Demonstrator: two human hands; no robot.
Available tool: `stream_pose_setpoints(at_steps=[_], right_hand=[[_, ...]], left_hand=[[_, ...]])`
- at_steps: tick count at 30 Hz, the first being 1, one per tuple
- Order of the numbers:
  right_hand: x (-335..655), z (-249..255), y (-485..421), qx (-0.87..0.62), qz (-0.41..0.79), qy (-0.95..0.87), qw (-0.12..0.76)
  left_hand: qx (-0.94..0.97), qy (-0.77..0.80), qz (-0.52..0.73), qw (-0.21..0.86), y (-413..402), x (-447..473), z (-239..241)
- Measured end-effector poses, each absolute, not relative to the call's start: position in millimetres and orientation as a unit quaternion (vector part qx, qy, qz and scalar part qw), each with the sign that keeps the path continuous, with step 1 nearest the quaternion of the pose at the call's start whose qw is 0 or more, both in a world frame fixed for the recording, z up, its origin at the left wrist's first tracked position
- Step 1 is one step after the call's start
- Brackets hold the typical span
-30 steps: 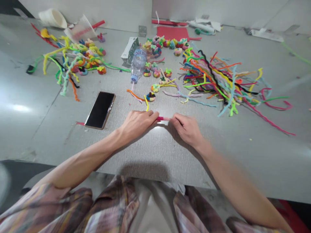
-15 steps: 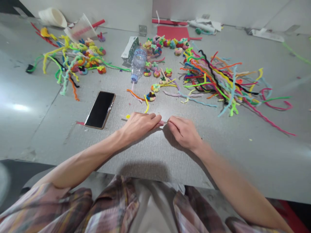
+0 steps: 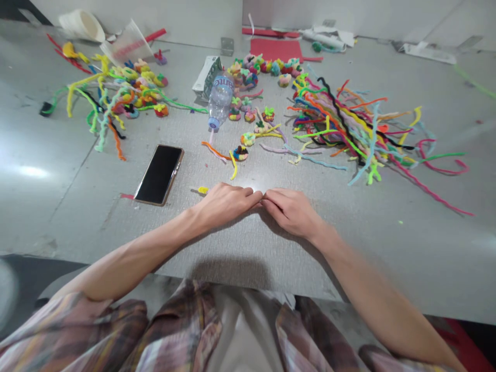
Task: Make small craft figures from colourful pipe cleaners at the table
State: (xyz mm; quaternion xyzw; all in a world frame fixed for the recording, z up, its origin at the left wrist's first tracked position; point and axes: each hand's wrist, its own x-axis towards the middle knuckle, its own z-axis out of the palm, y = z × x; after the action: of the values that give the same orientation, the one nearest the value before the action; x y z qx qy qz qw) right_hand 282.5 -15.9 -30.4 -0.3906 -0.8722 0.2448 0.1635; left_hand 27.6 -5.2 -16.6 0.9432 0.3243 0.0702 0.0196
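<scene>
My left hand [image 3: 225,203] and my right hand [image 3: 291,211] rest on the grey table [image 3: 248,243] with their fingertips meeting at the middle. Both have fingers pressed together in a pinch. The pink pipe cleaner seen between them earlier is now hidden under the fingers. A small yellow piece [image 3: 202,190] pokes out just left of my left hand. A black phone [image 3: 159,174] lies face up to the left of my left hand.
A big heap of loose coloured pipe cleaners [image 3: 349,129] spreads at the right. Coiled pipe-cleaner pieces [image 3: 248,138] and a lying plastic bottle [image 3: 219,101] sit beyond my hands. Another tangle [image 3: 116,98] lies far left, near a paper cup [image 3: 81,25].
My hands have drawn together until the fingertips touch. The short pink length that showed between them is now covered.
</scene>
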Motion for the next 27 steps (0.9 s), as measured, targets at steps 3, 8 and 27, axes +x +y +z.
stream_pose_setpoints(at_steps=[3,8,27], right_hand=[[283.4,-30.3,-15.0,-0.389,0.243,-0.874,0.159],[285.7,-29.2,-12.4,-0.393,0.241,-0.874,0.152],[286.5,-27.8,-13.7,-0.374,0.201,-0.895,0.138]], left_hand=[[0.942,0.326,0.069,0.029,-4.9,27.7,-16.7],[0.936,0.345,0.051,0.045,-4.2,29.1,-15.5],[0.938,0.335,0.058,0.06,-9.2,31.5,-12.6]])
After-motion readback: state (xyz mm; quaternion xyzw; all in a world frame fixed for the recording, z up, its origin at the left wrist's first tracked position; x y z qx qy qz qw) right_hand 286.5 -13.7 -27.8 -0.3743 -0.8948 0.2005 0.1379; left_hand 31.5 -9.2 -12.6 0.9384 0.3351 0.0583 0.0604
